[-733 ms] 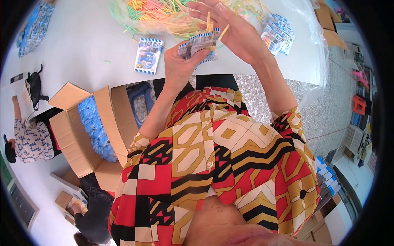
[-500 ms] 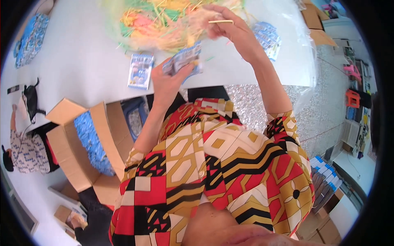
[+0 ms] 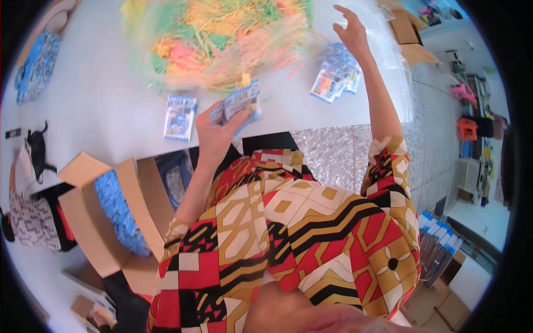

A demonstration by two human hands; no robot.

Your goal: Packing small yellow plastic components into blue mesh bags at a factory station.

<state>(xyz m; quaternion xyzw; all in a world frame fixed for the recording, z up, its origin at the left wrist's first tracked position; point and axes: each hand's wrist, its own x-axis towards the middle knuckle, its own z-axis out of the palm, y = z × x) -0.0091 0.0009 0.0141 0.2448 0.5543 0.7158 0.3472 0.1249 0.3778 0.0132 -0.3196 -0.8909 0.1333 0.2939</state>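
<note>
My left hand [image 3: 216, 133] is closed around a blue-and-white plastic packet [image 3: 240, 104], its thumb lying across the front. Whether more than one packet is in that grip I cannot tell. My right hand [image 3: 351, 34] hangs with fingers apart and nothing in them, past a small heap of similar packets [image 3: 333, 72] on the right of the white table [image 3: 288, 114]. Another flat packet [image 3: 180, 117] lies just left of my left hand. Ahead spreads a loose pile of thin yellow, green and pink strips [image 3: 233, 39], partly blurred.
An open cardboard box [image 3: 141, 188] holding many blue packets [image 3: 119, 208] stands below the table's left edge. More blue packets [image 3: 39, 66] sit at the far left. Clear plastic sheeting [image 3: 397, 72] hangs along the table's right side. A person in a patterned top [image 3: 33, 213] is at the left.
My right hand has moved away from the strips to the right; the pale yellow strip is gone from its fingers. The right-hand packet heap looks larger. My left hand keeps its packet.
</note>
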